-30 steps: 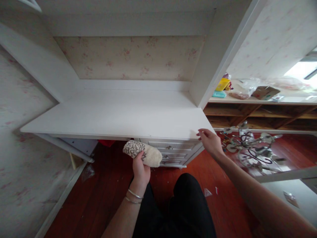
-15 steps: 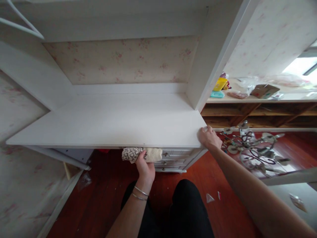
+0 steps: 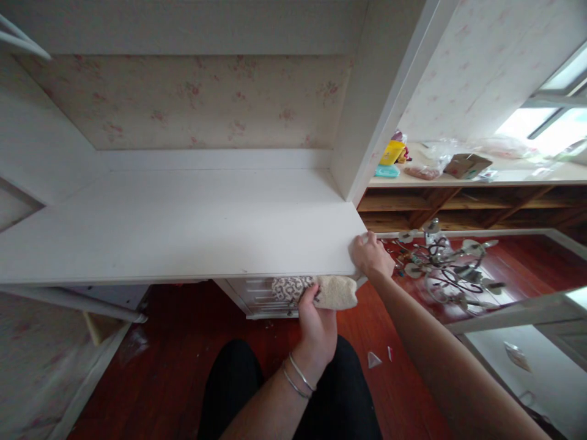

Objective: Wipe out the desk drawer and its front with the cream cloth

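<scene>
In my left hand [image 3: 317, 324] is a folded cloth [image 3: 337, 292], part grey-and-white patterned and part plain cream, with the thumb pressed on top. The cloth is just below the front edge of the white desk [image 3: 206, 226], over its drawer fronts [image 3: 261, 299]. My right hand [image 3: 372, 255] grips the desk's front right corner, its fingers curled on the edge; some fingertips are hidden.
A chandelier [image 3: 454, 263] lies on the red wooden floor [image 3: 174, 366] at the right. Behind it, a low shelf unit [image 3: 513, 177] bears a yellow container [image 3: 391, 153], plastic bags and a cardboard box [image 3: 466, 165]. A white piece of furniture [image 3: 499, 342] stands at lower right.
My left hand and the cloth have moved right along the desk's front edge, towards the right corner. My right hand stays on the corner. The view has shifted slightly right.
</scene>
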### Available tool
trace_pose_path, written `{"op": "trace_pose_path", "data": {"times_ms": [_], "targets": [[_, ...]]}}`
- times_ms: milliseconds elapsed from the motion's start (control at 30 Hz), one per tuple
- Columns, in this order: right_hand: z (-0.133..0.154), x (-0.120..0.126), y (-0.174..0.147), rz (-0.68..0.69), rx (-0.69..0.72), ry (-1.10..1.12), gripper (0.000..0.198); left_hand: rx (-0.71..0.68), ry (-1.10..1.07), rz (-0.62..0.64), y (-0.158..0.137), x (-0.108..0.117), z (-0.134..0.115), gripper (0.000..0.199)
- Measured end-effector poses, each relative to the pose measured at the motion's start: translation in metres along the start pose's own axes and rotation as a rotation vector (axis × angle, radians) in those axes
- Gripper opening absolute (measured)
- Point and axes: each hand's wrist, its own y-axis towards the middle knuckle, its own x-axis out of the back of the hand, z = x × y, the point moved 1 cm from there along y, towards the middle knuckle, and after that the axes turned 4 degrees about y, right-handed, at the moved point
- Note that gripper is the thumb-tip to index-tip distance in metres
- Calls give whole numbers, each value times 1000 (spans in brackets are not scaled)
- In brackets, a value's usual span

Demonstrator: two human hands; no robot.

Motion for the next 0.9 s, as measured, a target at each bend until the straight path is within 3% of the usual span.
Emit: {"op": "trace_pose_path", "data": {"times_ms": [200,400,700,900], "targets": [[-1,-2,1,-16,-4,-12,56,123,-42,-74,21,0,55,21],[0,-2,2,-19,-9,-16,57,164,-17,-163,44,31,78,23],[1,-3,3,-20,-28,-12,57,111,-11,-300,74,83,69,18],[2,-3,2,-16,-26,-6,57,-81,17,-413,82,115,27,12]]}}
